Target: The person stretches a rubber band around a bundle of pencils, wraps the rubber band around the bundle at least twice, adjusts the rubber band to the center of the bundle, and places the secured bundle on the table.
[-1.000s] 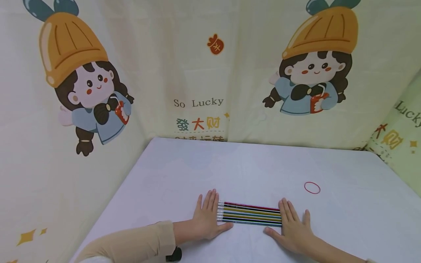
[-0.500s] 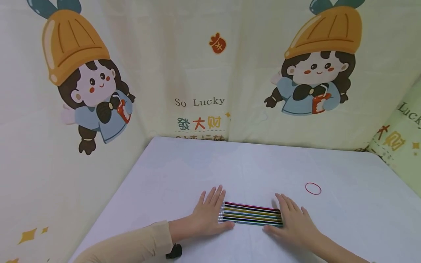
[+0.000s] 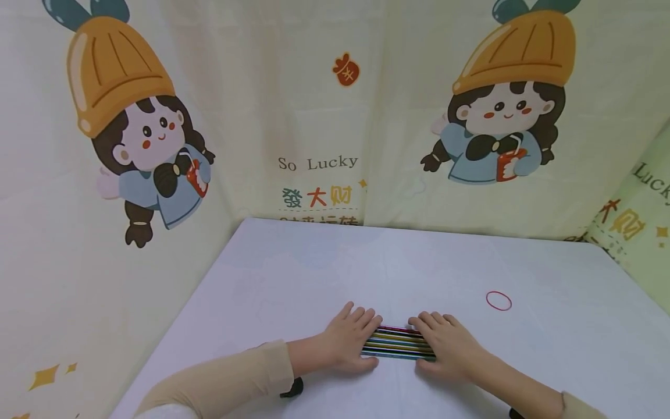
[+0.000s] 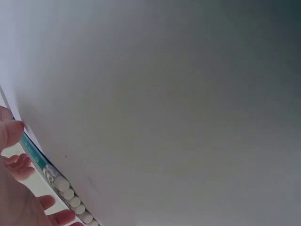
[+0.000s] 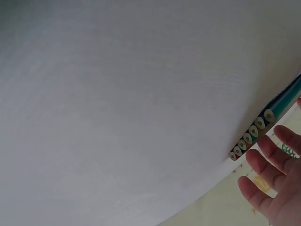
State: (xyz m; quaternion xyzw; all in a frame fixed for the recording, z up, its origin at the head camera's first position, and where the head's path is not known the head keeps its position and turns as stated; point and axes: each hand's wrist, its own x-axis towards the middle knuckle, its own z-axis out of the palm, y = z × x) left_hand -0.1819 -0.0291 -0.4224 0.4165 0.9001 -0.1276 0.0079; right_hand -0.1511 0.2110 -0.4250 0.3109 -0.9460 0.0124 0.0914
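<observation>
A flat row of several striped pencils (image 3: 398,342) lies side by side on the white table. My left hand (image 3: 348,340) reaches over their left part, fingers toward the far edge and thumb along the near edge. White erasers (image 4: 62,183) face the left wrist view, where the thumb (image 4: 10,133) meets a teal pencil (image 4: 33,153). On the right part, my right hand (image 3: 450,346) spans the row the same way, fingertips at the far side and thumb at the near side. Blunt, unsharpened pencil ends (image 5: 253,131) show in the right wrist view, beside that hand's bent fingers (image 5: 264,169).
A thin red rubber band (image 3: 499,301) lies on the table (image 3: 314,262) beyond my right hand. Printed cloth (image 3: 398,116) hangs behind and at the sides of the table. A small black object (image 3: 293,388) shows under the left sleeve.
Both hands have slid inward from the pencils' ends, left hand rightward and right hand leftward. Flat, straight fingers have bent over the row. The pencils and red band stay about in place.
</observation>
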